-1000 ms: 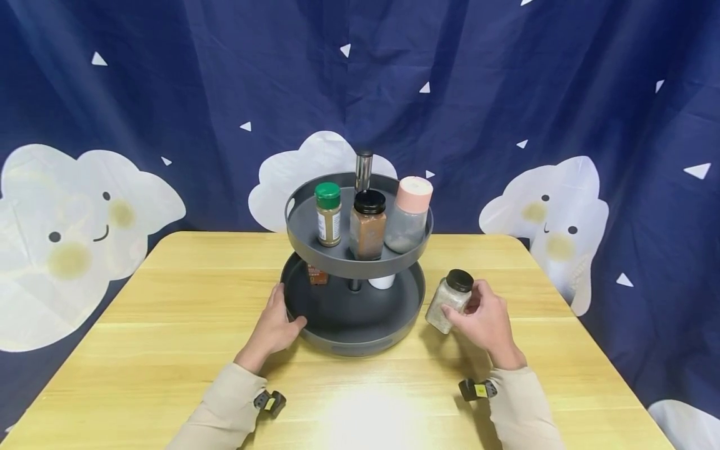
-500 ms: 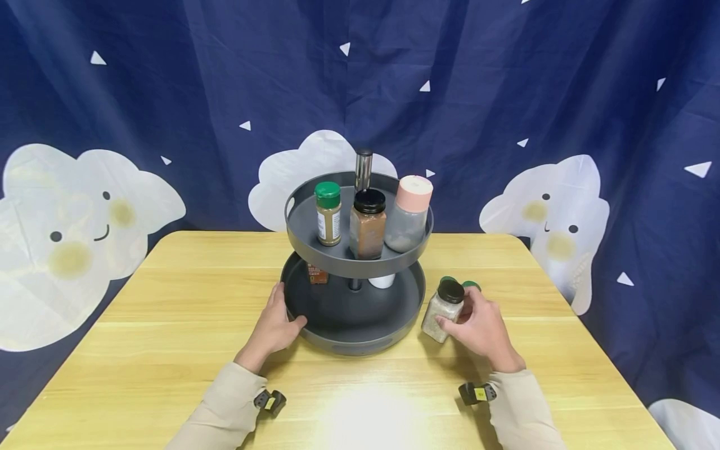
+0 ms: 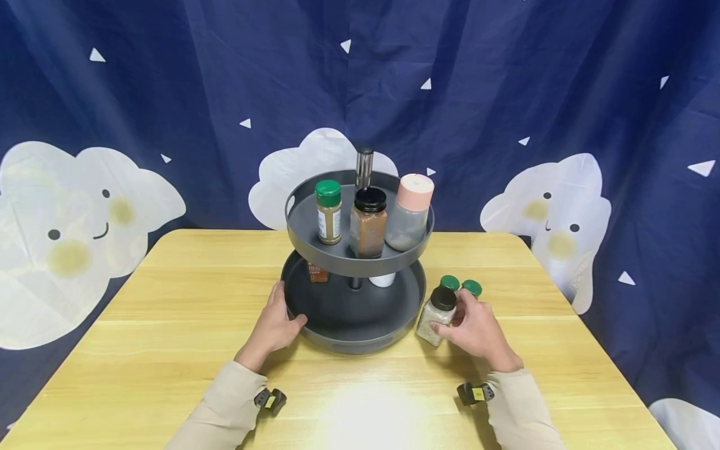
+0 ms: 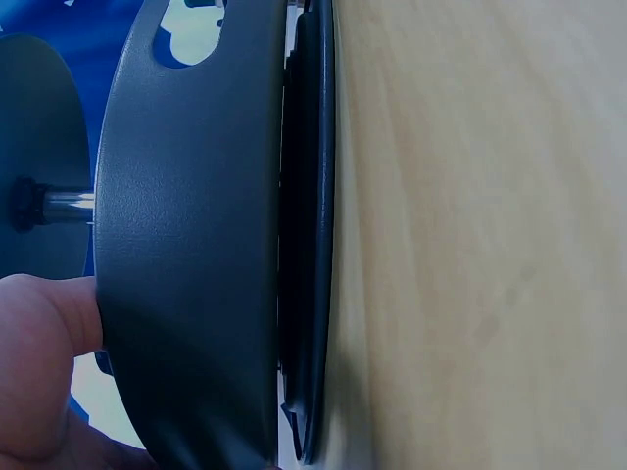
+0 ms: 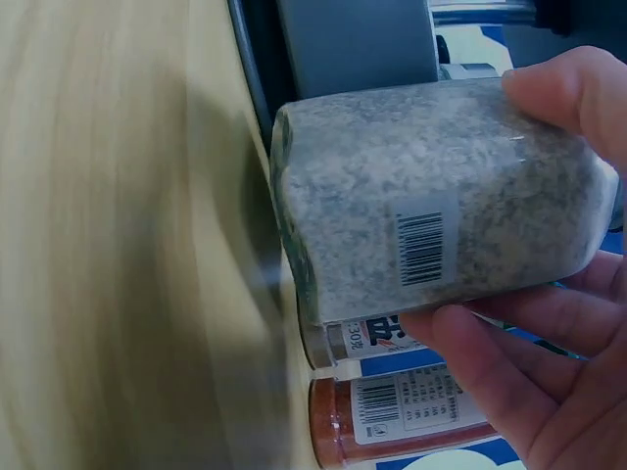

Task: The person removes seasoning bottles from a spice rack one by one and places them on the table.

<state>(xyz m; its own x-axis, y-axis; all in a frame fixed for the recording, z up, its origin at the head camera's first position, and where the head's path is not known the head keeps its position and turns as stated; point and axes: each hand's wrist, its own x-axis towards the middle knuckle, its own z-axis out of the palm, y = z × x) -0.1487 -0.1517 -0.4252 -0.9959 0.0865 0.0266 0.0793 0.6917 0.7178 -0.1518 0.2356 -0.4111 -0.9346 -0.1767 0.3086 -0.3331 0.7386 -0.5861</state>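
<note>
My left hand (image 3: 275,328) holds the rim of a dark grey two-tier rotating tray's lower tier (image 3: 360,344), thumb over the edge and fingers along the outer wall. In the left wrist view my thumb (image 4: 73,313) lies against that wall. At the tray's right, my right hand (image 3: 480,334) grips a black-capped clear jar of pale, coarse grains (image 3: 433,324). The jar leans, raised off the table; the right wrist view shows a barcode on it (image 5: 421,245). Behind it stand two green-capped spice bottles (image 3: 449,282), partly hidden by the jar and hand.
The upper tier (image 3: 360,267) bears a green-capped spice bottle (image 3: 329,219), a black-capped jar of brown powder (image 3: 368,232) and a pink-capped container (image 3: 409,219). Farther back on the lower tier are a red-brown box (image 3: 317,274) and a white item (image 3: 382,281). A wooden table (image 3: 169,350) lies underneath.
My right hand has moved the jar left and slightly toward me, closer to the tray. The green-capped bottles behind have come into view. My left hand has stayed on the rim.
</note>
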